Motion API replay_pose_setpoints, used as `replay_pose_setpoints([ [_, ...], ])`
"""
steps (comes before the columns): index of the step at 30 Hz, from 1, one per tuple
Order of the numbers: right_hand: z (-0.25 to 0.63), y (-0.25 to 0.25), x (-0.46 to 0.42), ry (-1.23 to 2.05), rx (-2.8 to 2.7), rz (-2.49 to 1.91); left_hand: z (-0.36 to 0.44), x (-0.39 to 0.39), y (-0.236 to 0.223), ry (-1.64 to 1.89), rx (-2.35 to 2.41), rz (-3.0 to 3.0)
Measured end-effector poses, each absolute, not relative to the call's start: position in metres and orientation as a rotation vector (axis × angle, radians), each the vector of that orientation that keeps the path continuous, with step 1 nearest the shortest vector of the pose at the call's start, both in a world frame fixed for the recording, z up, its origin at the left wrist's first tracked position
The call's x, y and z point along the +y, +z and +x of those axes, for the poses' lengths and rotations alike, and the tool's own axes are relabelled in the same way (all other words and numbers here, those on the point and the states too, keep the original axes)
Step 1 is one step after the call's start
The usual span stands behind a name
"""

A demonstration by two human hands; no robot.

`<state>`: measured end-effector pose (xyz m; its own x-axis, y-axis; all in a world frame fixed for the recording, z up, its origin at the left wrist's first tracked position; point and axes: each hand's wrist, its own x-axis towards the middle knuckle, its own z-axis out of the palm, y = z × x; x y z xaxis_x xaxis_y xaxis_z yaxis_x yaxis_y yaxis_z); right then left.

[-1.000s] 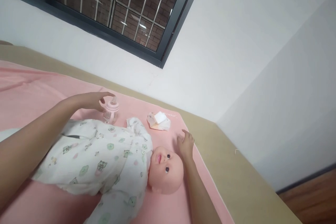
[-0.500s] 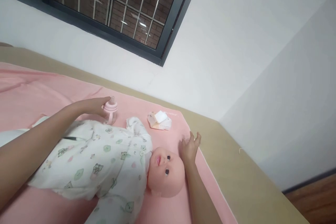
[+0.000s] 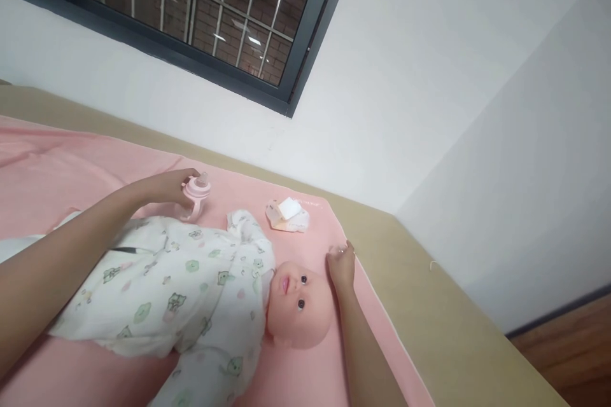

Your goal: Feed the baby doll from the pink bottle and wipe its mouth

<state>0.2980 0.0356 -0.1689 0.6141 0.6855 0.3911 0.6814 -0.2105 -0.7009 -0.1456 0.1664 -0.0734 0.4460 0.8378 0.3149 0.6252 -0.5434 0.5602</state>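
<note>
At centre left, a pink bottle (image 3: 196, 189) was gripped by the left hand (image 3: 172, 187); whether anything was held by the right hand (image 3: 342, 267), lower centre, couldn't be told.

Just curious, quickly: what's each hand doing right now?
Left hand: closed around the baby bottle.
Right hand: closed on a small clear object, too indistinct to name.

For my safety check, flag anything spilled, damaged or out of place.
No spill or damage stands out. Slightly untidy: a crumpled wrapper under a white square, loose on the pink cloth near the doll's head; that cloth is also creased at the picture's left.
</note>
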Motion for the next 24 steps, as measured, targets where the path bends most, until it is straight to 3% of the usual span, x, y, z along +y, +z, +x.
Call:
replay_pose_setpoints([
  [10, 0.292, -0.148, 0.033, 0.224, -0.978, -1.839, -0.119, 0.125, -0.026, 0.877, 1.164, 2.033],
  [18, 0.224, -0.063, 0.026, 0.451, -1.073, -1.284, -0.069, 0.071, -0.008, 0.934, 0.902, 2.132],
  [24, 0.155, -0.013, -0.026, 0.526, -1.289, -0.941, -0.060, 0.031, 0.003, 0.854, 0.979, 2.350],
])
